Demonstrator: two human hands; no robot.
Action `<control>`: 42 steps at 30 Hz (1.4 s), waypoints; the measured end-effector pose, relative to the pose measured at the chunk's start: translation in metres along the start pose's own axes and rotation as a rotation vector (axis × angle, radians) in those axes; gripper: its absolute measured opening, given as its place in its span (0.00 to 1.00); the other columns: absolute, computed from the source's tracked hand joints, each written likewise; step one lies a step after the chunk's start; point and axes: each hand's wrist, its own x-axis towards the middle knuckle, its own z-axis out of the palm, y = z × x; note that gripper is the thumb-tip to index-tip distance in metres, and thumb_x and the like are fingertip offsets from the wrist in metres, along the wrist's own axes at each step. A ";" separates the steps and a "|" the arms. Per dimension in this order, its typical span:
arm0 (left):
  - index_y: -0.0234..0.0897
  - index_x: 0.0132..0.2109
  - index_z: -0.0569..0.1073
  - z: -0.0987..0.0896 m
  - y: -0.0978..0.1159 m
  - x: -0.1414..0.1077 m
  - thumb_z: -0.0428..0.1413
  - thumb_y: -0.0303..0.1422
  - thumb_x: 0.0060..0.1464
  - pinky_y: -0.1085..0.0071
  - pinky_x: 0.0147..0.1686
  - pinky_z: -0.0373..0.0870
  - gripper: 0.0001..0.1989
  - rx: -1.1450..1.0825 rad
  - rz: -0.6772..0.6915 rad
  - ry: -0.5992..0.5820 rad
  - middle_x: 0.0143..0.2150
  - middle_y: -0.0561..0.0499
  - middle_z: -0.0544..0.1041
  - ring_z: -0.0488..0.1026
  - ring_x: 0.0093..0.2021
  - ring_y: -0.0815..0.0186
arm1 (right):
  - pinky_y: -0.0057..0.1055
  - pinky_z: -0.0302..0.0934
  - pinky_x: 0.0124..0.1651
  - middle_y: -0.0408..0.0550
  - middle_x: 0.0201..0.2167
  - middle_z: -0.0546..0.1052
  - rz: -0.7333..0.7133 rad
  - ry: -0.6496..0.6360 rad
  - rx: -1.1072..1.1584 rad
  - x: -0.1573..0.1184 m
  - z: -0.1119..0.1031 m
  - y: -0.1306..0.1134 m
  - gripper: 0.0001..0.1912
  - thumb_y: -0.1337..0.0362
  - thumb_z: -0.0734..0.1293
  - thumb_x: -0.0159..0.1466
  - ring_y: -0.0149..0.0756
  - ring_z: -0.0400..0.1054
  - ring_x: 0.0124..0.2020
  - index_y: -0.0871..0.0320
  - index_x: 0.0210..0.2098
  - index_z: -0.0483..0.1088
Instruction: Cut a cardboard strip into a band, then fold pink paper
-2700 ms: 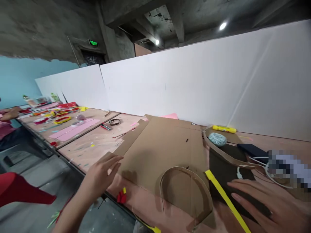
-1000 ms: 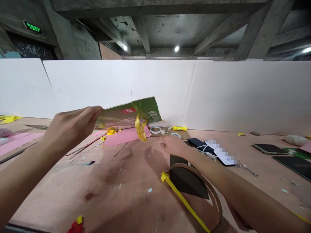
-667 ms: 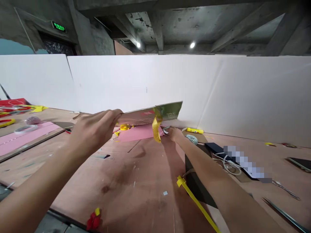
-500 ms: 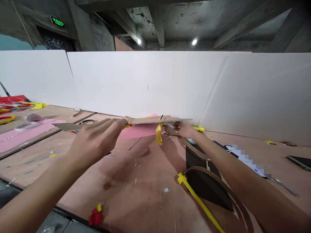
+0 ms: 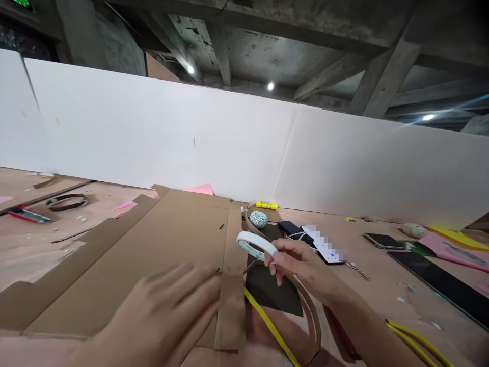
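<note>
At nine o'clock, near the edge of the view, a slim red-and-grey cutter-like tool (image 5: 28,214) lies on the pinkish wooden tabletop (image 5: 126,198), with a round brown cardboard band (image 5: 67,202) at its two o'clock. Toward eight o'clock of the view's centre, a broad, flat sheet of plain brown cardboard (image 5: 179,219) with a notched left edge covers the surface. The left hand (image 5: 164,311) is over its near part, toward seven o'clock, palm down and flat with fingers stretched out; motion blur hides whether they touch the sheet.

Just below centre, at six o'clock, the narrow white ring-shaped roll of tape (image 5: 255,245) is tilted in the air, its right rim pinched by the thumb and fingers of the right hand (image 5: 298,265), which reaches in from five o'clock. At the roll's twelve o'clock sits a teal-and-white speckled ball (image 5: 259,219); at its one o'clock lies a yellow cylindrical tube (image 5: 266,205). Below the right hand, a long flat yellow strip (image 5: 269,323) slants toward six o'clock beside a dark flat sheet (image 5: 271,296), and a curved brown cardboard strip (image 5: 314,318) arcs around to five o'clock. Farther right, toward four o'clock, lies a long black glass-faced slab (image 5: 439,280).
</note>
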 end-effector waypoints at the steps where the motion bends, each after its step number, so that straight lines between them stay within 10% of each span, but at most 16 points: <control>1: 0.54 0.61 0.79 0.004 0.004 0.029 0.54 0.36 0.69 0.66 0.38 0.78 0.17 -0.145 -0.129 -0.023 0.55 0.49 0.84 0.83 0.45 0.59 | 0.31 0.69 0.35 0.46 0.33 0.75 -0.019 -0.035 0.034 0.001 0.004 0.001 0.25 0.42 0.73 0.66 0.34 0.69 0.32 0.60 0.38 0.79; 3: 0.48 0.62 0.78 0.016 0.005 0.077 0.59 0.39 0.67 0.67 0.42 0.76 0.18 -0.383 -0.267 -0.138 0.62 0.45 0.79 0.81 0.46 0.60 | 0.31 0.68 0.35 0.46 0.32 0.74 -0.042 -0.089 0.100 0.003 0.007 0.003 0.21 0.46 0.74 0.67 0.33 0.68 0.31 0.60 0.38 0.80; 6: 0.42 0.43 0.84 0.035 -0.004 0.103 0.60 0.40 0.66 0.73 0.34 0.70 0.09 -0.547 -0.309 -0.246 0.40 0.51 0.83 0.74 0.34 0.67 | 0.30 0.67 0.33 0.46 0.33 0.75 -0.035 -0.114 0.219 0.002 0.006 0.010 0.17 0.50 0.73 0.68 0.33 0.68 0.31 0.60 0.37 0.79; 14: 0.38 0.40 0.81 0.074 -0.017 0.080 0.59 0.50 0.65 0.72 0.30 0.76 0.19 -0.915 -0.624 -0.360 0.33 0.50 0.81 0.76 0.28 0.67 | 0.32 0.43 0.27 0.50 0.24 0.79 0.073 -0.059 0.498 0.002 0.012 0.033 0.10 0.63 0.68 0.55 0.28 0.53 0.22 0.63 0.30 0.80; 22: 0.41 0.51 0.82 0.084 -0.013 0.076 0.57 0.47 0.67 0.70 0.35 0.78 0.17 -0.824 -0.623 -0.391 0.39 0.49 0.83 0.79 0.34 0.63 | 0.32 0.38 0.26 0.45 0.24 0.79 0.083 -0.052 0.477 -0.001 0.015 0.034 0.13 0.67 0.66 0.51 0.26 0.47 0.20 0.60 0.32 0.82; 28: 0.50 0.54 0.80 0.076 -0.013 0.066 0.50 0.30 0.69 0.77 0.28 0.64 0.16 -0.289 -0.105 -0.167 0.43 0.57 0.83 0.72 0.26 0.74 | 0.30 0.49 0.29 0.45 0.28 0.82 0.116 -0.146 0.402 -0.005 0.027 0.034 0.16 0.73 0.63 0.50 0.30 0.58 0.25 0.58 0.30 0.81; 34: 0.44 0.44 0.77 0.082 -0.009 0.066 0.51 0.34 0.69 0.76 0.23 0.64 0.09 -0.412 -0.319 -0.130 0.28 0.58 0.79 0.73 0.23 0.69 | 0.30 0.49 0.26 0.46 0.29 0.84 0.107 -0.169 0.450 -0.006 0.030 0.038 0.16 0.68 0.66 0.54 0.27 0.54 0.19 0.58 0.38 0.83; 42: 0.42 0.45 0.73 0.094 -0.009 0.063 0.48 0.32 0.65 0.72 0.30 0.74 0.09 -0.659 -0.516 -0.241 0.35 0.53 0.81 0.78 0.32 0.65 | 0.28 0.57 0.27 0.47 0.30 0.84 0.077 -0.111 0.420 -0.004 0.033 0.038 0.12 0.67 0.68 0.57 0.28 0.63 0.20 0.59 0.36 0.84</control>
